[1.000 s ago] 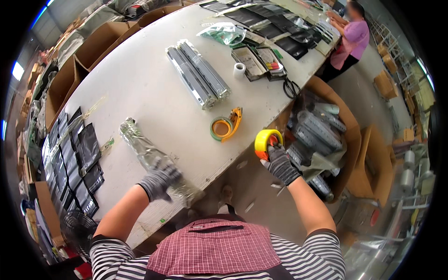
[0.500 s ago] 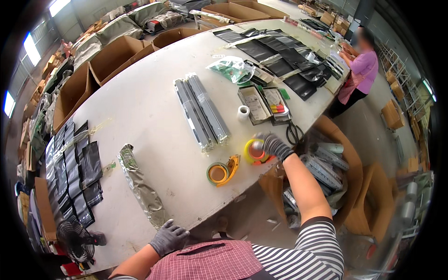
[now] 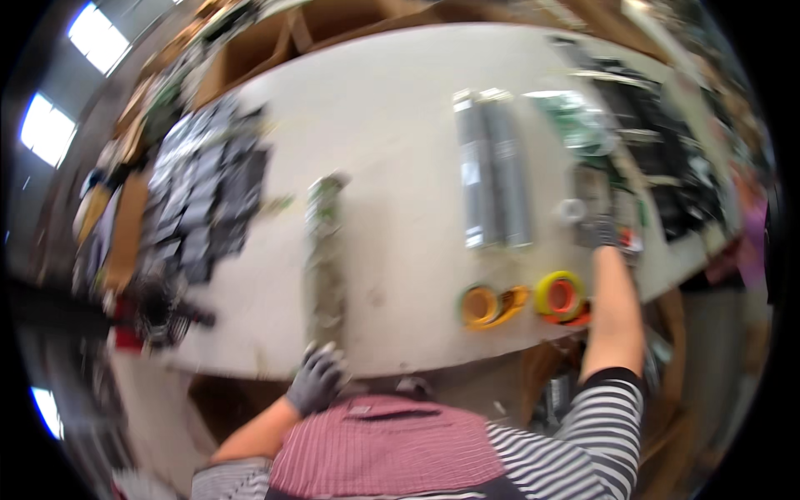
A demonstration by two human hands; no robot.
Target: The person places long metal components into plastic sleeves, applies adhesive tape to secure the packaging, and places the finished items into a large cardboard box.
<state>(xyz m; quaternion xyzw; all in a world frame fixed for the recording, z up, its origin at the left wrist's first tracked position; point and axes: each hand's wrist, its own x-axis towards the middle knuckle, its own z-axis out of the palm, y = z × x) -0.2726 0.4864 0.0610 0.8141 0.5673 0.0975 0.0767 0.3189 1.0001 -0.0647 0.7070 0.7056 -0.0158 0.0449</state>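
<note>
My left hand (image 3: 317,380), in a grey glove, rests at the table's front edge by the near end of a long package (image 3: 326,267) in grey-green plastic wrap. Its fingers are stretched and apart, with nothing held in them. My right hand (image 3: 602,232), gloved too, reaches over an open box (image 3: 592,185) at the right; blur hides its fingers. A small white roll (image 3: 571,211) stands just left of it. Nearer me lie a yellow tape roll (image 3: 559,297) with an orange core and a tape dispenser (image 3: 492,306).
Two long grey wrapped bundles (image 3: 492,171) lie mid-table. Black plastic bags (image 3: 654,133) are spread far right, grey ones (image 3: 212,179) far left. A clear-green bag (image 3: 573,121) sits behind the box. A black fan (image 3: 158,310) stands at the left edge.
The view has swung left and blurred. My right hand has left the yellow tape roll and moved forward to the box. My left hand stays by the package's near end.
</note>
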